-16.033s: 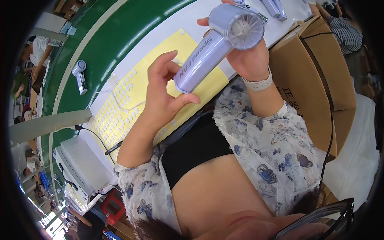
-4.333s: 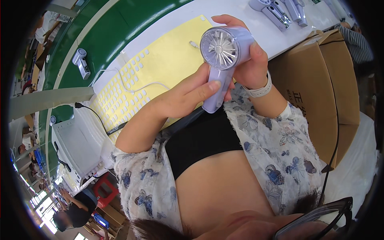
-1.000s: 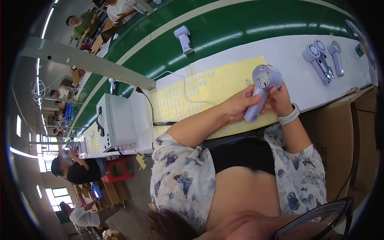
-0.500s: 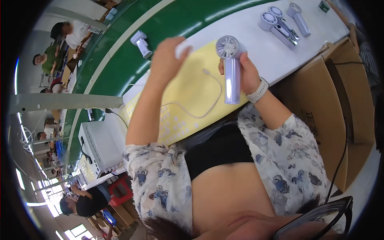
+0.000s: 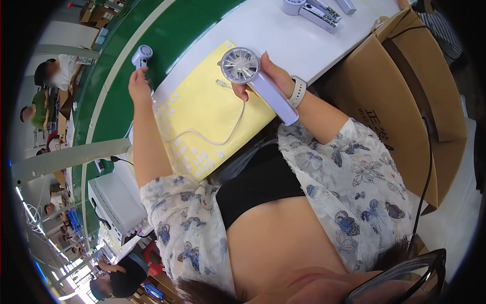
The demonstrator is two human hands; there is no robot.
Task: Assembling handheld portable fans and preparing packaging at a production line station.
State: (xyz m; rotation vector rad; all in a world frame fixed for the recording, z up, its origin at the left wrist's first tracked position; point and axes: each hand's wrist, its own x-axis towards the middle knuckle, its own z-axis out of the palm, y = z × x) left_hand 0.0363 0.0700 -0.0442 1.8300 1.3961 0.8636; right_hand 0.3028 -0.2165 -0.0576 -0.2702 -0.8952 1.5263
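Observation:
My right hand (image 5: 276, 76) is wrapped round a pale lilac handheld fan (image 5: 271, 93). Its round clear-grilled head points up, and its handle slants down to the right. Out to the left, my left hand (image 5: 140, 87) has its fingers closed on the handle of a second lilac fan (image 5: 144, 51), over the green conveyor belt. Between the hands, a white USB cable (image 5: 230, 133) curves across a yellow sheet (image 5: 202, 106) dotted with small white oval stickers. The cable's plug lies near my right fingers.
Several fans with exposed circuit boards (image 5: 316, 17) lie on the white table (image 5: 324, 45) at the far right. An open cardboard box (image 5: 400, 111) stands at the right. A white box-shaped device (image 5: 114, 195) is at left, beside a grey post (image 5: 76, 157). Other people work farther left.
My left hand has moved left from above the yellow sheet and closed on the fan on the green belt. The fan in my right hand has tilted, its handle swinging right.

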